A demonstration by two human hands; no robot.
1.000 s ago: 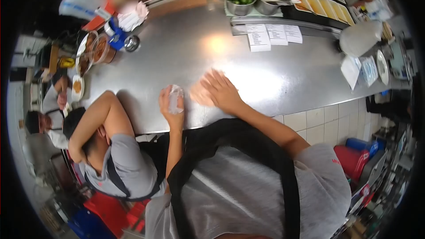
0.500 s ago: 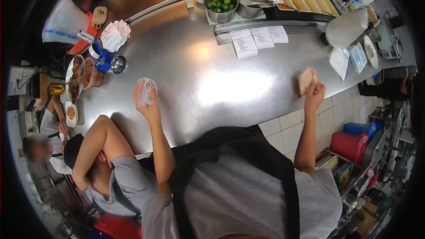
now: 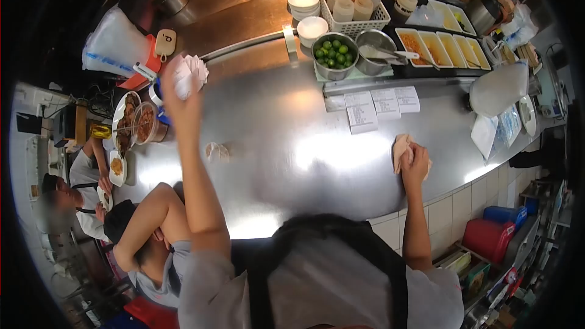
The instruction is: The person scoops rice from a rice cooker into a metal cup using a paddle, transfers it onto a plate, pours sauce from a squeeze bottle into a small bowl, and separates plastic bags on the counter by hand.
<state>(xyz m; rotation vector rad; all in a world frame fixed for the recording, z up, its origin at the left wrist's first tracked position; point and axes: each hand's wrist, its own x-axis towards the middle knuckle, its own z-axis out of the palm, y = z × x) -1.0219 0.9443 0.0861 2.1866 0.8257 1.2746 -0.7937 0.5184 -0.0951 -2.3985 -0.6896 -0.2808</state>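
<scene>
My right hand (image 3: 415,163) is closed on a beige cloth (image 3: 401,146) that presses against the steel counter. Blurred by motion, my left hand (image 3: 181,94) is raised at the left, close to a pile of white paper slips (image 3: 194,73); its fingers are too smeared to read. A small clear plastic item (image 3: 217,152), perhaps a lid or a crumpled wrap, lies on the counter to the right of my left forearm. Partly hidden behind that hand is a blue tape dispenser (image 3: 156,94).
Steel bowls hold limes (image 3: 334,55) and a ladle-like utensil at the back. Three printed receipts (image 3: 361,113) hang at the ledge. A plastic tub of food (image 3: 150,124) stands at the left. Two people are beside me on the left, one (image 3: 146,256) leaning at the counter.
My left hand has let go of the clear plastic item and moved up and left to the paper slips. My right hand has brought the cloth left and down onto the counter. The view has shifted.
</scene>
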